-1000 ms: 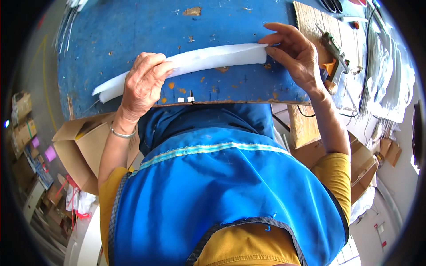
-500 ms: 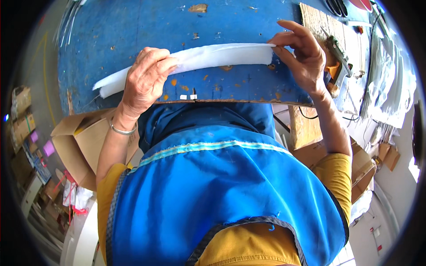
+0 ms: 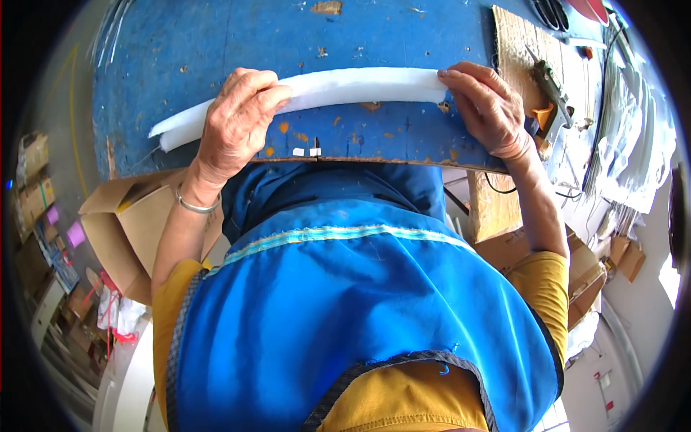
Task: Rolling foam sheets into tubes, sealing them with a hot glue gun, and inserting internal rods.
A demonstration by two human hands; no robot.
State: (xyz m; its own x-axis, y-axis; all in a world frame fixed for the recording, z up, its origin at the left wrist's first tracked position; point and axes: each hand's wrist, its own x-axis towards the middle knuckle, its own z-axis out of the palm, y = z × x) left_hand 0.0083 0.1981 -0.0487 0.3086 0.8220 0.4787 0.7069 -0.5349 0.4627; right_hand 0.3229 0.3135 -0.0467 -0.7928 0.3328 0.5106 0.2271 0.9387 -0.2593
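A long white strip (image 3: 317, 93) of soft, foam-like material lies flat across the blue worktop (image 3: 403, 36), stretched almost side to side, close to the near edge and roughly parallel with it. It looks thick and matte, plain white, with its left end tapering down towards the near left corner of the worktop and its right end cut square. The left hand (image 3: 237, 122) sits on top of the strip left of its middle, its grip closed over the material with the fingers curled down across it and the strip running out from under the hand on both sides. The right hand (image 3: 489, 108) is at the right end, its grip nipped shut on the very tip, fingertips pressed down on the strip's end and the palm resting on the blue paint. The worktop is worn, with chips of orange and bare patches showing through, and two small white tabs (image 3: 306, 152) lie at the near edge between the hands. Compared with a second ago, the strip now lies straighter and more level across the worktop, the right end pulled out flatter, and both hands have kept their places on it. A brown board (image 3: 497, 194) stands off the right side.
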